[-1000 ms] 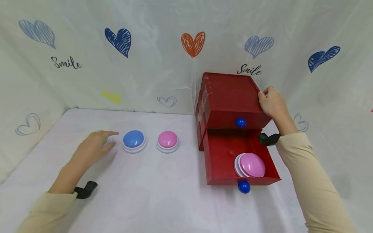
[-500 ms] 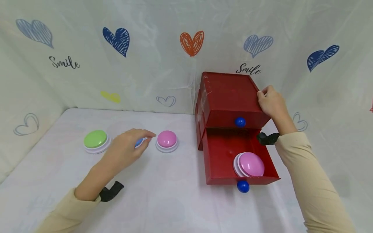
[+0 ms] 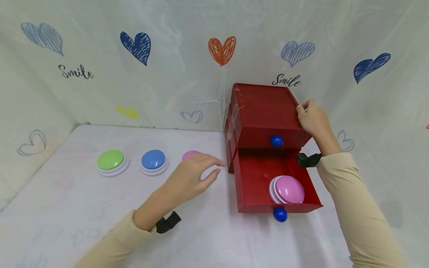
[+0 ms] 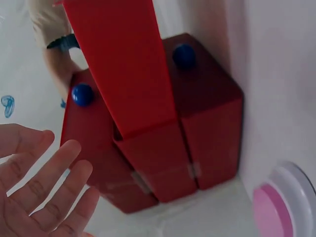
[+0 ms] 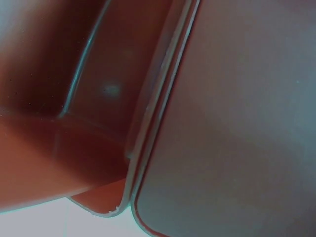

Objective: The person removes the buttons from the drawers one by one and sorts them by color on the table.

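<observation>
My left hand (image 3: 189, 176) hovers over the table with fingers loosely spread and nothing in them. It partly covers a pink push-button light (image 3: 189, 153) on the table. Just to its right stands a red drawer cabinet (image 3: 268, 106), whose middle drawer (image 3: 249, 178) is pulled out. Inside that drawer, near its front, a pink dome light (image 3: 290, 189) leans on a white base. My right hand (image 3: 313, 117) grips the cabinet's top right edge with bent fingers. The left wrist view shows the left fingers (image 4: 54, 197) beside the cabinet; the right wrist view shows only red cabinet surfaces.
Left of the left hand sit a blue push-button light (image 3: 153, 160) and a green one (image 3: 110, 160), both on white bases. Blue round knobs (image 3: 276, 141) stick out from the drawer fronts. A white curtain (image 3: 174, 82) printed with hearts closes off the back.
My left hand has swept right, from over the green light, past the blue one, to the pink one beside the cabinet. The right hand, cabinet and drawer have stayed put.
</observation>
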### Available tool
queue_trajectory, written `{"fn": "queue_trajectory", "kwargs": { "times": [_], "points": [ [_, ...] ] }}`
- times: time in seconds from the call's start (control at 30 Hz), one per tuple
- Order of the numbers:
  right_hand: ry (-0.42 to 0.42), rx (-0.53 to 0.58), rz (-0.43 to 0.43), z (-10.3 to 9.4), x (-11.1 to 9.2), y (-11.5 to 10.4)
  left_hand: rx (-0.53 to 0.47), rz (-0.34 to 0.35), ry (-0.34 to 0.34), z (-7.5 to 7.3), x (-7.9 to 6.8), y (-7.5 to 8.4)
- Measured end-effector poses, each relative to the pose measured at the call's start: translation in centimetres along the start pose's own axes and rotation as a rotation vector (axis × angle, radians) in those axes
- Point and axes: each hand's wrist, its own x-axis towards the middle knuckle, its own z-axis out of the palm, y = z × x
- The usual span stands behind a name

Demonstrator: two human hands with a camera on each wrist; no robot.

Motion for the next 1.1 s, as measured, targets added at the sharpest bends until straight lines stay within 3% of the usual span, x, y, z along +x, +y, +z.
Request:
{"fn": "queue_trajectory", "kwargs": {
  "times": [0.37, 0.6, 0.8, 1.1],
  "points": [
    [0.005, -0.012, 0.004, 0.0, 0.1, 0.0, -0.118, -0.035, -0.151, 3.2, 2.4, 2.6],
    [0.001, -0.01, 0.002, -0.1, 0.1, 0.0, -0.125, -0.02, -0.251, 4.9, 3.6, 4.0],
    [0.0, -0.003, 0.0, 0.0, 0.0, 0.0, -0.143, -0.053, -0.353, 6.4, 4.7, 4.7],
    [0.0, -0.001, 0.002, 0.0, 0.0, 0.0, -0.091, -0.071, -0.459, 7.9, 6.5, 5.8]
  ]
}}
